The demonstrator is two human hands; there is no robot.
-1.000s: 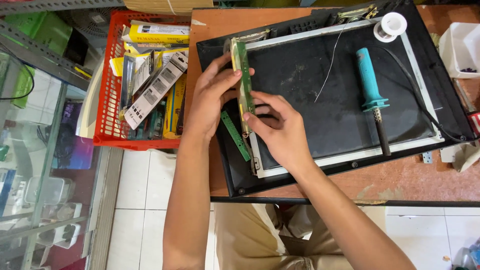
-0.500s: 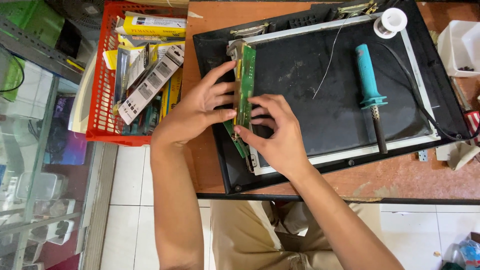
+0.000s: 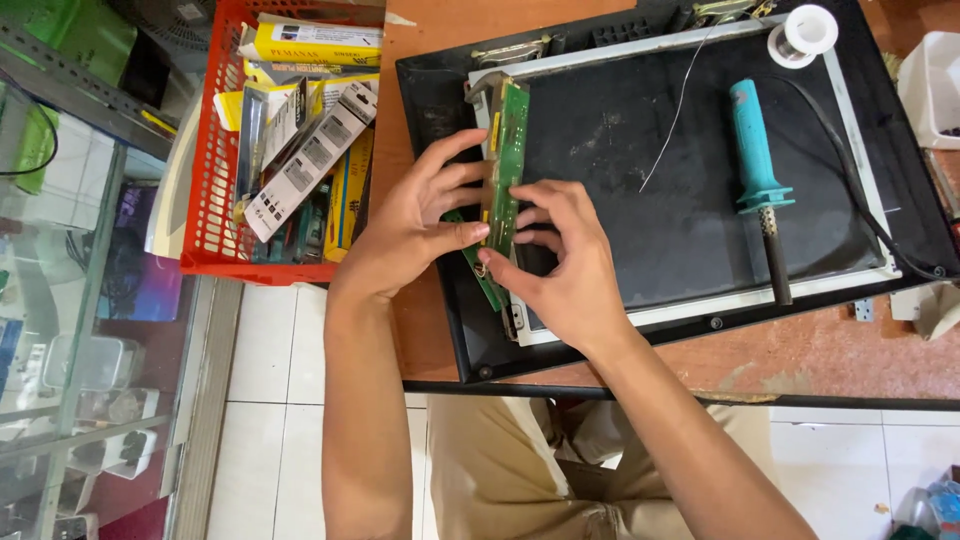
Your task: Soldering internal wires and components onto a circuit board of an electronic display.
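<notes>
Head view: long narrow green circuit board (image 3: 507, 160) stands on edge along left rim of black flat display panel with silver metal frame (image 3: 680, 190), on reddish-brown wooden bench (image 3: 820, 350). Left hand (image 3: 415, 225) and right hand (image 3: 560, 265) both pinch board, fingers closed on lower half. Second green strip (image 3: 480, 275) lies beneath (partly hidden). Judgement: board light, stiff, fragile; hold by edges, avoid components. Teal-handled soldering iron (image 3: 758, 180) rests on panel; red plastic basket (image 3: 215, 200) at left.

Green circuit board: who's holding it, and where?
Both hands: left hand and right hand pinch the green circuit board at its lower half, along its long edges.
</notes>
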